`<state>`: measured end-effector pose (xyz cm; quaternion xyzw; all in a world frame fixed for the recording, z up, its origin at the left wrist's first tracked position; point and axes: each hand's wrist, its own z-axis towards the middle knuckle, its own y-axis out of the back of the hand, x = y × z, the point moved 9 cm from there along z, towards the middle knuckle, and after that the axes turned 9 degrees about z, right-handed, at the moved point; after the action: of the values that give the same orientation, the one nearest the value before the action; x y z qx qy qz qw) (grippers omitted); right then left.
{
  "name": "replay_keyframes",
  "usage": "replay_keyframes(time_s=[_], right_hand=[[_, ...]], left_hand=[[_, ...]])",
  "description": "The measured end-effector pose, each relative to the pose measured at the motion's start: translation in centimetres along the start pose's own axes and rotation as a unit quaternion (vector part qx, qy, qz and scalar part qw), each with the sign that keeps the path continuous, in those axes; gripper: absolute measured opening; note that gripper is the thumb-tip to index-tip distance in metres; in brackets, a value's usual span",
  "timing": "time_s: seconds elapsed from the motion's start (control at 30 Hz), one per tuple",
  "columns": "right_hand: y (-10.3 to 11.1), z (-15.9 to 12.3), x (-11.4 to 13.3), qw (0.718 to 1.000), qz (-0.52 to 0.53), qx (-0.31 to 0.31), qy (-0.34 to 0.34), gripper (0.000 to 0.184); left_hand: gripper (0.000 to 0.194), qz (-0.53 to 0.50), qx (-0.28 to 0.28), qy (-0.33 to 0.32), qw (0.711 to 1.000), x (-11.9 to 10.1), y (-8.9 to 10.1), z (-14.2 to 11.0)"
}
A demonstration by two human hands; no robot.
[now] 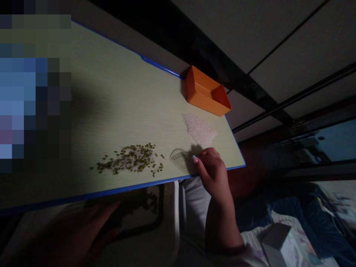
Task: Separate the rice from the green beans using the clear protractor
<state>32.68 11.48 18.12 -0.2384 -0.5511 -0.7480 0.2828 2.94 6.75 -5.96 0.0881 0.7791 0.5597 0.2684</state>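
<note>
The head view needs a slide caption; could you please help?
Right hand at a mesh item near pale grains, with green seeds and an orange container.

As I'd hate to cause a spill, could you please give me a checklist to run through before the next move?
1. Right hand at the see-through item: ok.
2. Firm grip on that item: cannot tell.
3. Left hand above the tabletop: not ok, it is below the blue edge.
4. Green beans free of pale grains: not ok, some are mixed in.
5. Orange box apart from the pale heap: ok.
</note>
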Motion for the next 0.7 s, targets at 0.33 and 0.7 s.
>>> replay_keyframes(time_s=[0.33, 0.7], right_hand=[[0.7, 2.0, -1.2, 0.999, -0.014, -0.032, -0.01, 0.038], [-1.2, 1.4, 1.2, 0.997, 0.035, 0.054, 0.046, 0.036]], left_hand=[[0.054, -0.017, -0.019, -0.001, 1.0, -0.3, 0.8, 0.1], [0.054, -0.016, -0.012, 0.014, 1.0, -0.6, 0.6, 0.3]])
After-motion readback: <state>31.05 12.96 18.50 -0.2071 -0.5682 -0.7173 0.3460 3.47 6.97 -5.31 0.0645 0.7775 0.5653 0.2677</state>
